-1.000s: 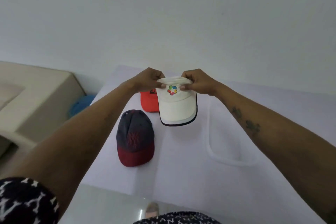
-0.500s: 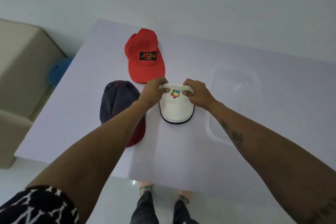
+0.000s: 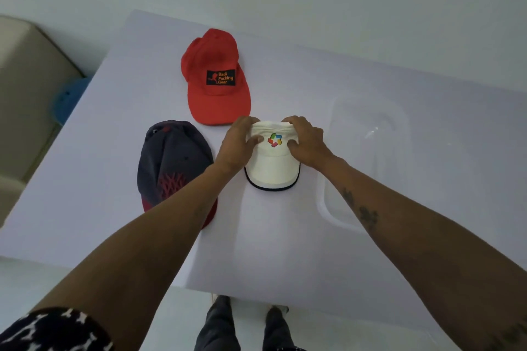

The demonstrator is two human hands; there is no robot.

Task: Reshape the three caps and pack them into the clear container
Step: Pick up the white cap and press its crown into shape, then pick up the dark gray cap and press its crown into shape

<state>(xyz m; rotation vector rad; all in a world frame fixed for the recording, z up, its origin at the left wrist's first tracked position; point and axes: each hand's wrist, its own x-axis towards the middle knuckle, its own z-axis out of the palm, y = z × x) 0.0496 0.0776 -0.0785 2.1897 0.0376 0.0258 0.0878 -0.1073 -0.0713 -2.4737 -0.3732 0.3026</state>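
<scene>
A white cap (image 3: 272, 168) with a coloured logo and a dark-edged brim lies on the white table (image 3: 99, 208), brim towards me. My left hand (image 3: 238, 142) grips its crown on the left and my right hand (image 3: 306, 141) grips it on the right. A red cap (image 3: 216, 77) with a black patch lies flat beyond it. To the left sits a navy cap (image 3: 171, 162) with a dark red brim, partly under my left forearm. The clear container (image 3: 368, 162) stands open to the right of the white cap, my right forearm crossing its near corner.
A beige cushioned seat (image 3: 25, 88) stands off the table's left side, with a blue object (image 3: 70, 100) beside it. A white wall runs behind the table. My legs and feet (image 3: 248, 322) show below the table's near edge.
The white cap was held up in the air in both hands a second ago; now it rests on the table, still gripped at the crown. The view has tilted down, showing the red cap fully.
</scene>
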